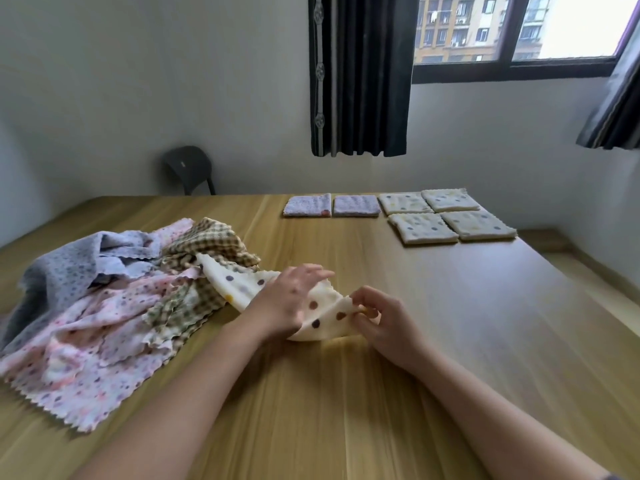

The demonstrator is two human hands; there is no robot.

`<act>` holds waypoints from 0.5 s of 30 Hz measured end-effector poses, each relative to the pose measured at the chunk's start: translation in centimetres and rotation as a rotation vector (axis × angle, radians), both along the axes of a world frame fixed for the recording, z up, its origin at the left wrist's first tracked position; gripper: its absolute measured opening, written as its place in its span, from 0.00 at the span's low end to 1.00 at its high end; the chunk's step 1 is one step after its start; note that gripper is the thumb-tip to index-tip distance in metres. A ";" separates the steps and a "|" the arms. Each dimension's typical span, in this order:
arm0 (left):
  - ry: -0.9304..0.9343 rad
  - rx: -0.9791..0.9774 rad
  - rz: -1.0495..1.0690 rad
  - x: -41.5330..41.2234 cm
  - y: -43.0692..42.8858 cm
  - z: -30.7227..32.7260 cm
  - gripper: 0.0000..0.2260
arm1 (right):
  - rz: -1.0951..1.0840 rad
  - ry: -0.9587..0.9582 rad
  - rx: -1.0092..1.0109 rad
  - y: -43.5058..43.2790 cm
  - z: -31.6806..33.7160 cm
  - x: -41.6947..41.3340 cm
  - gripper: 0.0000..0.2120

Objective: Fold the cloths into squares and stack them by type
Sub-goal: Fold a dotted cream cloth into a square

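Two bare arms reach out over the wooden table. Both hands are holding one white spotted cloth just above the table top, near the middle. The left hand lies over the top of the cloth with its fingers bent down around it. The right hand pinches a corner of the cloth between its thumb and fingertips, with the other fingers curled in. The far end of the cloth trails back to the left and touches the pile of loose cloths.

That pile sits on the left side of the table, all messy. It has a grey cloth with little dots, a pink cloth with dots, and a brown checked cloth on top at the back. Some of them hang over each other, so I cannot tell how many there are.

At the far side of the table lie folded squares. Two purple squares sit side by side. Just right of them, four cream spotted squares lie close together, two in front and two behind.

Behind the table a dark stool stands by the wall. A dark curtain hangs beside the window.
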State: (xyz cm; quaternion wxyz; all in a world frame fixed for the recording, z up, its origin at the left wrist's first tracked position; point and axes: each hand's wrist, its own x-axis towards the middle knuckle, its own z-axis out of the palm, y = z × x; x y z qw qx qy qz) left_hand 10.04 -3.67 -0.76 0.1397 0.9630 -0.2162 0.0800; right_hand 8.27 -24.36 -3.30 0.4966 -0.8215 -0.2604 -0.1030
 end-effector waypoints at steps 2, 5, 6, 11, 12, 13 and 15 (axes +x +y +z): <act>0.128 0.139 -0.101 0.4 -1.0 0.7 0.32 | 0.051 -0.050 -0.070 0.2 0.0 -0.3 0.08; 0.078 0.288 -0.117 1.2 -2.0 1.4 0.15 | 0.054 -0.119 -0.112 0.2 -0.1 -0.5 0.08; 0.007 0.314 -0.098 1.5 -2.0 1.6 0.11 | 0.036 -0.116 -0.100 0.0 -0.1 -0.6 0.07; -0.399 0.254 -0.047 2.1 0.0 2.7 0.09 | -0.135 -0.027 -0.022 -1.2 0.7 0.0 0.06; -0.440 0.242 -0.020 2.2 0.6 3.0 0.10 | -0.192 -0.004 0.006 -1.4 1.0 0.4 0.05; -0.427 0.247 0.018 2.3 1.1 3.4 0.10 | -0.250 0.015 0.025 -1.6 1.3 0.9 0.04; -0.366 0.308 0.124 2.6 1.7 4.8 0.05 | -0.338 0.049 0.025 -1.8 1.9 2.3 0.05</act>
